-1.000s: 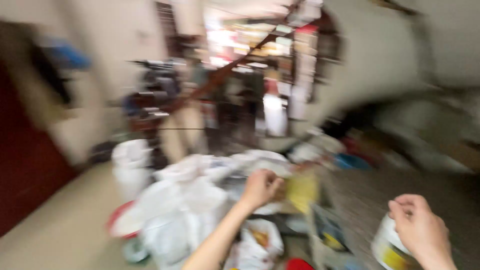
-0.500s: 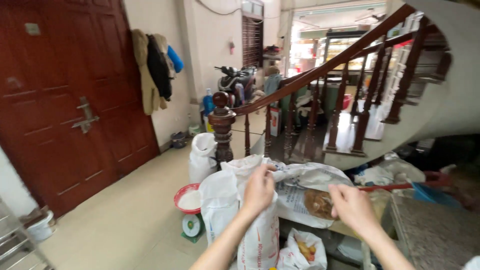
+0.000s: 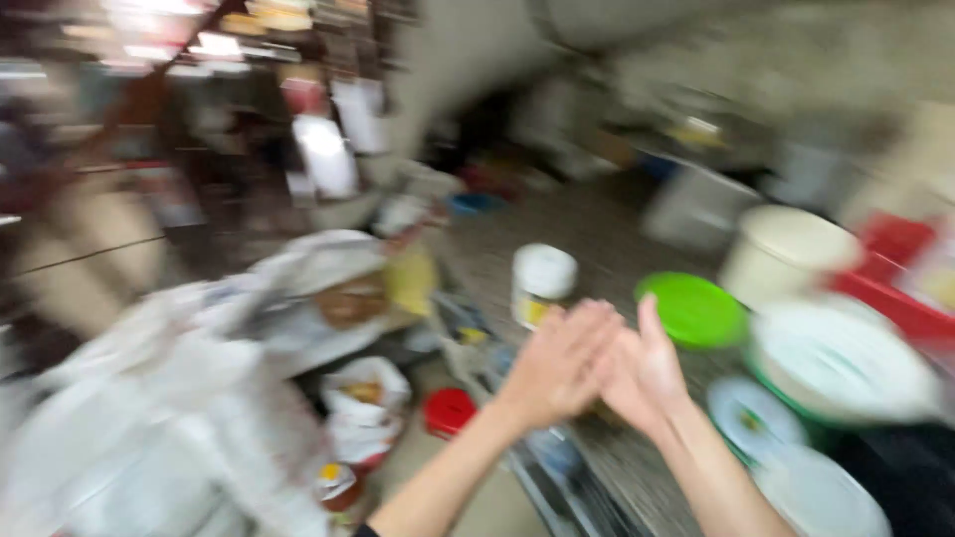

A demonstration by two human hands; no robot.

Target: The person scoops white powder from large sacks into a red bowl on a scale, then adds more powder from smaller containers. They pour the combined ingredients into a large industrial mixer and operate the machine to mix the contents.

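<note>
The view is heavily blurred. My left hand (image 3: 557,363) and my right hand (image 3: 649,366) are pressed together, palm against palm, with fingers extended above the edge of a grey counter (image 3: 607,239). Neither hand holds anything that I can see. Just beyond the fingertips stands a white jar with a white lid (image 3: 542,283). A green round lid (image 3: 693,309) lies to the right of the hands. Large white sacks (image 3: 189,398) sit at the lower left.
A cream bucket (image 3: 781,254), a red container (image 3: 895,288) and a white-and-green bowl (image 3: 846,363) stand at the right on the counter. Small plates (image 3: 756,418) lie near my right forearm. A red tub (image 3: 450,410) and bags sit on the floor below.
The view has swung right, from the door and stair rail to the counter. My hands have left the white sack and come together over the counter edge.
</note>
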